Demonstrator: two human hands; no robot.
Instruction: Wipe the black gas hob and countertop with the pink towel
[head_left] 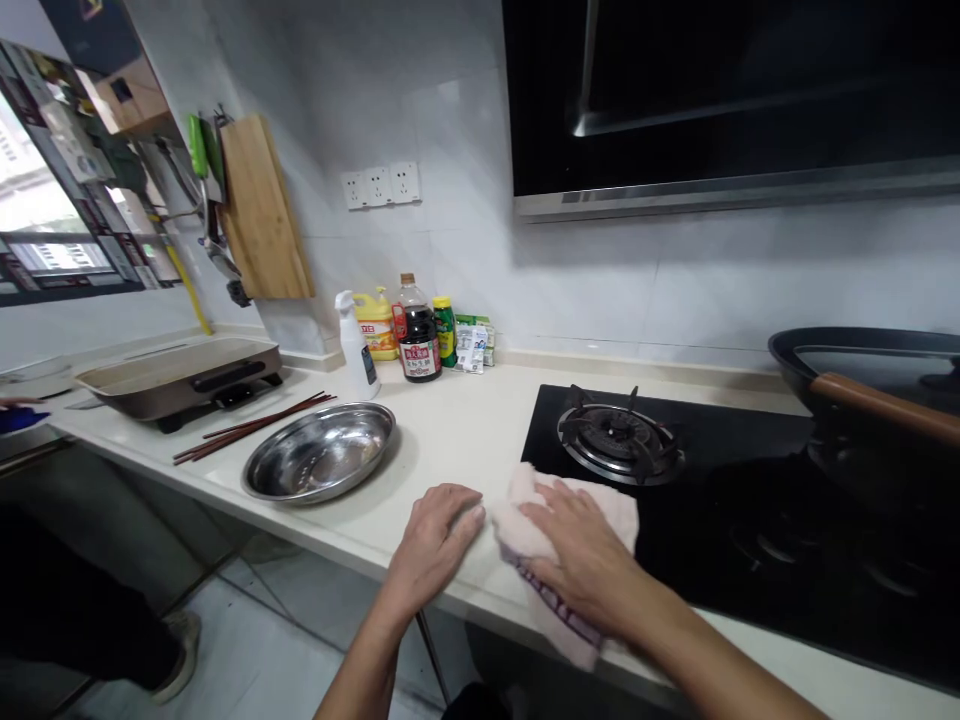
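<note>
A pale pink towel (615, 510) with a purple patterned band lies across the counter and the stove's left edge, its lower end hanging over the counter front. My right hand (581, 550) is on top, pressing down and closed on the towel. Just left of it, my left hand (435, 535) rests at the counter's front edge, fingers loosely bent, thumb apart, holding nothing. The black glass gas stove (697, 530) has a bare burner (619, 430) close behind the towel. A shiny steel basin (322, 455) sits on the counter left of my left hand.
A wok (802, 360) with a wooden handle stands at right, below the range hood (712, 190). Along the wall are a spray bottle (356, 350), a yellow jug (377, 325) and a soy sauce bottle (418, 335). Chopsticks (255, 425) and an electric pan (187, 380) lie left. Another person's leg (90, 610) shows lower left.
</note>
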